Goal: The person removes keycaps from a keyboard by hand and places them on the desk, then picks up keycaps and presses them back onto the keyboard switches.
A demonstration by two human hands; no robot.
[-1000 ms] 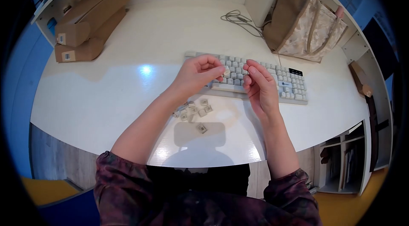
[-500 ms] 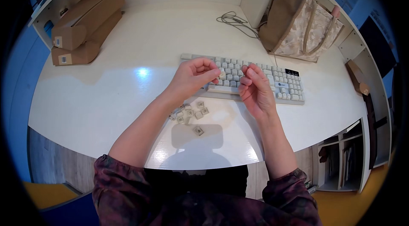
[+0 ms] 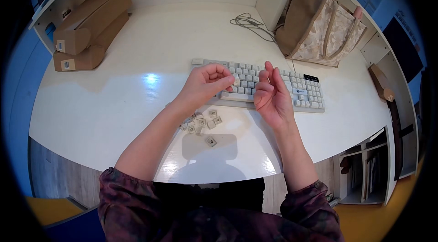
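Note:
A white keyboard (image 3: 237, 99) lies on the desk, with some of its left part behind my left hand. My left hand (image 3: 207, 82) is over that side, thumb and forefinger pinching a small pale keycap (image 3: 236, 80). To the right, my right hand (image 3: 275, 98) is raised in front of the keyboard's middle, palm turned inward. Its forefinger points up and the other fingers are loosely bent; I see nothing held in it. Several loose keycaps (image 3: 202, 123) are scattered below my left wrist, one single keycap (image 3: 211, 141) closer to the desk's front edge.
Two long cardboard boxes (image 3: 91, 23) are stacked at the back left. A coiled cable (image 3: 248, 21) lies behind the keyboard, beside a brown patterned bag (image 3: 315, 27). Another cardboard piece (image 3: 381, 82) is at the far right, above open shelves (image 3: 365, 169).
My right hand's fingertips have parted from their pinch, and the forefinger has straightened upward. My left hand keeps its grip on the keycap. The whole view has shifted slightly.

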